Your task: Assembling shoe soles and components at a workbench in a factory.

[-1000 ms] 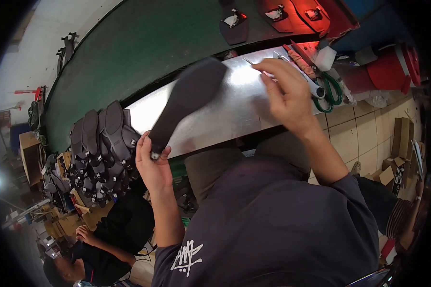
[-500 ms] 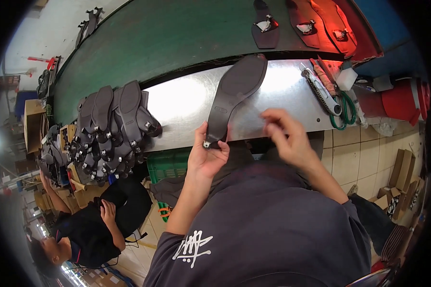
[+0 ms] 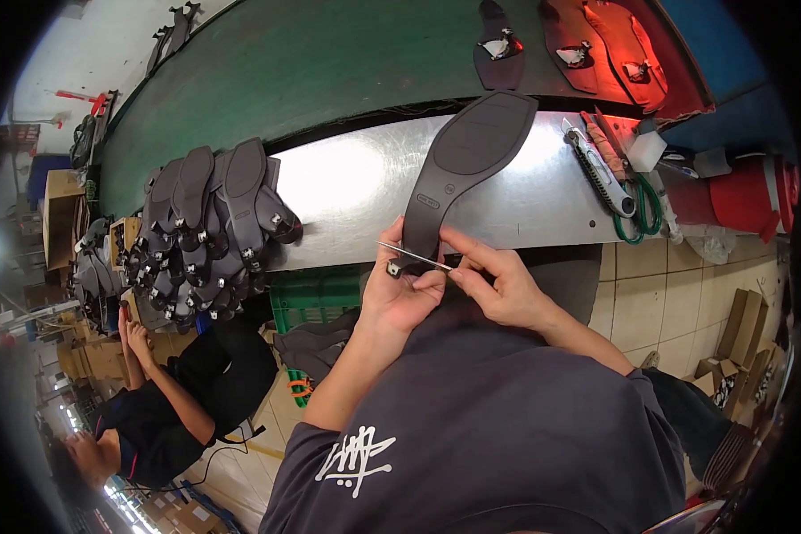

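Sole (image 3: 479,142) in hand (image 3: 399,305), soles (image 3: 316,345) in crate (image 3: 307,298)

Your left hand (image 3: 393,303) lies palm up, its fingers curled in a grip and its thumb bent inward. Your right hand (image 3: 507,289) is just beside it, closed in a pinch, its index finger reaching left. Your bare left forearm (image 3: 351,374) slants up and rightward; your right forearm (image 3: 587,343) slants up and leftward.
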Demonstrator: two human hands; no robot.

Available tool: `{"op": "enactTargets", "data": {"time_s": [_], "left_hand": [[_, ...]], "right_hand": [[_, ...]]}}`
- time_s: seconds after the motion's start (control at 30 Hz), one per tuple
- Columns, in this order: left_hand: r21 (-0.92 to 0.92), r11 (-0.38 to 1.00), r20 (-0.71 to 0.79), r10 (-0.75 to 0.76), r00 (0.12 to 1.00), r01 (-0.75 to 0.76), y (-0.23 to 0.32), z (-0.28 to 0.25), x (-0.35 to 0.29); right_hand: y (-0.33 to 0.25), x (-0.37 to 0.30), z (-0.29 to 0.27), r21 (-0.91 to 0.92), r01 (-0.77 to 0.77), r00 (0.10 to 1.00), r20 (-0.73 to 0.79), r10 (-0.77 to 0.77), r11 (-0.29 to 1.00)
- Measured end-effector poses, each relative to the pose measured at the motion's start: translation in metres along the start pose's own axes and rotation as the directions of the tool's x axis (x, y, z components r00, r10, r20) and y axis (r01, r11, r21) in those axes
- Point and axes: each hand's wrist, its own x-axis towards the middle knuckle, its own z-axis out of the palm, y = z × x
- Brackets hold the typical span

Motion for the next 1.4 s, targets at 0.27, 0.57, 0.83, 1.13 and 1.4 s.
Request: {"op": "enactTargets", "data": {"time_s": [0.27, 0.57, 0.83, 1.13, 1.4], "left_hand": [[0.083, 0.996, -0.011, 0.025, 1.000, -0.024, -0.005, 0.004, -0.009], [0.532, 0.463, 0.172, 0.761, 0.626, -0.709, -0.013, 0.008, 0.006], [0.548, 0.299, 0.287, 0.811, 0.511, -0.782, -0.008, 0.001, 0.009], [0.534, 0.388, 0.261, 0.770, 0.582, -0.752, -0.006, 0.014, -0.008], [0.432, 0.631, 0.175, 0.643, 0.746, -0.645, 0.007, 0.013, -0.005]], "right_hand": [[0.005, 0.005, -0.005, 0.192, 0.104, 0.990, -0.115, -0.082, 0.976], [-0.008, -0.003, 0.005, 0.527, -0.366, 0.928, 0.264, 0.261, 0.767], [-0.008, 0.004, -0.001, 0.732, -0.305, 0.948, 0.172, 0.268, 0.609], [-0.017, 0.006, 0.008, -0.294, 0.262, 0.955, -0.058, -0.291, 0.919], [-0.022, -0.001, 0.020, -0.352, 0.403, 0.913, 0.093, -0.397, 0.845]]}}
